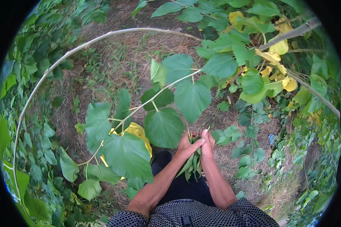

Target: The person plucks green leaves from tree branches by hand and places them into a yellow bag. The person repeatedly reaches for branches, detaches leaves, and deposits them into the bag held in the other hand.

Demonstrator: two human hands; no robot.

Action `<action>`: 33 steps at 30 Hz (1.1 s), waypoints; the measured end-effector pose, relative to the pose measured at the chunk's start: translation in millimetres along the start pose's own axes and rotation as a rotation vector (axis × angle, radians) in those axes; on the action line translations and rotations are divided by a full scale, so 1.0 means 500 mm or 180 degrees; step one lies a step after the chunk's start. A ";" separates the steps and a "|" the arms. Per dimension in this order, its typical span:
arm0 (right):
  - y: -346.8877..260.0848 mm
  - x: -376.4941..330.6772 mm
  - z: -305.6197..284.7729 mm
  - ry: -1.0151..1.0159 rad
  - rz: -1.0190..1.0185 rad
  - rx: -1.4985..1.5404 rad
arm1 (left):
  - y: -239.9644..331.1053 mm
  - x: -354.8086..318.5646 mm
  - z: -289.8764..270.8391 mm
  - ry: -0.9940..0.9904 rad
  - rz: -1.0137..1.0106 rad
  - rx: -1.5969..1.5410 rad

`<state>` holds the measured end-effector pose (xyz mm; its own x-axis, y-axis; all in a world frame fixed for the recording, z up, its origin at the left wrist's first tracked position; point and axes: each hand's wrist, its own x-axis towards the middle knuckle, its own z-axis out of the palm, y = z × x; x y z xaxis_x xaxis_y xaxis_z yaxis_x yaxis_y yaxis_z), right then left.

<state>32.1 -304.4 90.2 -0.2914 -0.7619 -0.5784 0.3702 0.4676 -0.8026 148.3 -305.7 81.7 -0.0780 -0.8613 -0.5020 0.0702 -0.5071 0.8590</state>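
At the lower centre I see my left hand [186, 145] and right hand [207, 142] pressed together, both closed on a bundle of green leaves [193, 162]. Above them is a leafy branch [155, 98]; farther, a thin curved stem [64, 60] arches at upper left.

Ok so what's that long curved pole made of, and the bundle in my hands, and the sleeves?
The curved pole looks like a bare woody stem or cane: pale grey, matt, thin, bent in one arc; metal can't be ruled out. The bundle between the left hand and right hand is fresh plant matter, narrow green leaves. The sleeves look like woven cloth, dark with a fine pale dotted print.
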 end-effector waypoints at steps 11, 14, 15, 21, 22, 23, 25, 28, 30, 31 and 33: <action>0.214 -0.098 0.198 -0.1115 0.1608 0.0350 | -0.216 -0.153 -0.294 0.1010 -0.0553 -0.1516; 0.228 -0.082 0.184 -0.1163 0.1564 -0.0312 | -0.183 -0.199 -0.370 0.1789 -0.0139 -0.1157; 0.231 -0.067 0.168 -0.1121 0.1500 -0.0554 | -0.174 -0.204 -0.395 0.2020 -0.0006 -0.0969; 0.245 -0.010 0.039 -0.0921 0.1444 -0.1796 | -0.157 -0.259 -0.590 0.3156 0.0348 0.0115; 0.250 -0.002 0.016 -0.0872 0.1453 -0.1945 | -0.181 -0.249 -0.621 0.3214 0.0263 0.0262; 0.256 0.004 -0.010 -0.0837 0.1483 -0.2065 | -0.213 -0.236 -0.649 0.3242 0.0138 0.0427; 0.270 0.011 -0.049 -0.0815 0.1551 -0.2305 | -0.300 -0.206 -0.689 0.3228 -0.0243 0.0800; 0.298 0.035 -0.082 -0.0795 0.1596 -0.2490 | -0.439 -0.160 -0.737 0.3002 -0.0855 0.1379; 0.308 0.033 -0.119 -0.0701 0.1625 -0.2556 | -0.509 -0.149 -0.747 0.2746 -0.1127 0.1693; 0.312 0.033 -0.130 -0.0666 0.1625 -0.2575 | -0.534 -0.145 -0.750 0.2646 -0.1208 0.1891; 0.308 0.029 -0.146 -0.0592 0.1633 -0.2553 | -0.572 -0.142 -0.753 0.2555 -0.0981 0.2433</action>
<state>20.2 -210.8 -52.5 -0.0923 -0.4065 -0.9090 -0.3181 0.8771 -0.3599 508.0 -111.8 -166.0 0.6880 -0.6154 -0.3846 -0.4849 -0.7842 0.3872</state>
